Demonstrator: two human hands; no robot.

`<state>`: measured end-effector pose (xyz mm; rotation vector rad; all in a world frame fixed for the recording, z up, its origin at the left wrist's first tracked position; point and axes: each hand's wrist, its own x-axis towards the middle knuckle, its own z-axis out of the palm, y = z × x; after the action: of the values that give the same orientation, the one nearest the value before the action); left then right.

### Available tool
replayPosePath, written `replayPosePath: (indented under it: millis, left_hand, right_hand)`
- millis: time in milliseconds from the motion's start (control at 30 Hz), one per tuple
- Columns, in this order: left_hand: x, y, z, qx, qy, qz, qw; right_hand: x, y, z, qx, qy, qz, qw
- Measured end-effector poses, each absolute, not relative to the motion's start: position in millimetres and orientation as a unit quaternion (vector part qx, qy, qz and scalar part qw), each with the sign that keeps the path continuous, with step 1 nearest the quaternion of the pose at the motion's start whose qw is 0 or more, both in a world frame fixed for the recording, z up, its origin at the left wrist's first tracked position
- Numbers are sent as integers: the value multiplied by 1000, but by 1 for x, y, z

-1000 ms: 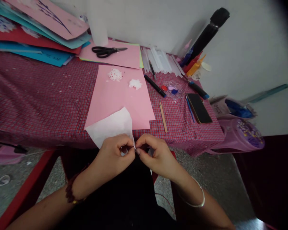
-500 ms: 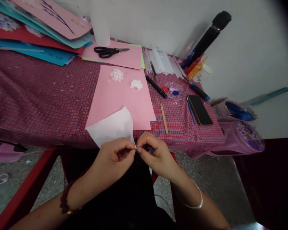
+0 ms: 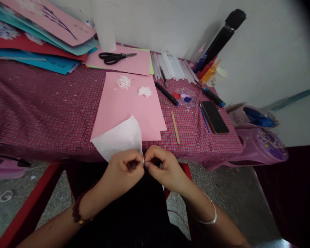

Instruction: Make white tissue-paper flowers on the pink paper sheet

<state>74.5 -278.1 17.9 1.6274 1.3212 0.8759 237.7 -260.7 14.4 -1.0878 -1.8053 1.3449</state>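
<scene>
A sheet of thin white paper hangs over the table's front edge, its right margin gripped by my left hand. Thumb and forefinger of my right hand pinch at the same margin, their tips against those of the left. Behind the white paper lie pink sheets bearing a cluster of white paper bits and a smaller white tuft. To the right of them rests a wooden stick.
Black scissors lie on stacked coloured paper at the back. A black marker, a paint palette, a phone and glue sticks are on the right. Finished cards pile up at left.
The view has shifted slightly. Both hands stay together at the paper's right margin, the fingertips having moved a little left and the right fingers rolling slightly.
</scene>
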Motion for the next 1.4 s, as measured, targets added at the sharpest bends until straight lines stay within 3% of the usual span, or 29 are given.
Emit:
replayPosePath:
  millis: [233, 600, 867, 1100, 1400]
  left_hand:
    - [75, -278, 24, 585, 528, 332, 518]
    - [76, -279, 21, 637, 531, 312, 463]
    - [76, -278, 23, 619, 535, 305, 487]
    - [77, -280, 23, 626, 541, 304, 472]
    - [74, -281, 22, 624, 542, 317, 464]
  right_hand:
    - [237, -258, 4, -379, -533, 684, 323]
    - [238, -260, 13, -419, -596, 623, 286]
    - [238, -257, 3, -383, -514, 706, 302]
    - [240, -261, 14, -421, -610, 607, 286]
    - [238, -258, 5, -374, -455, 750, 302]
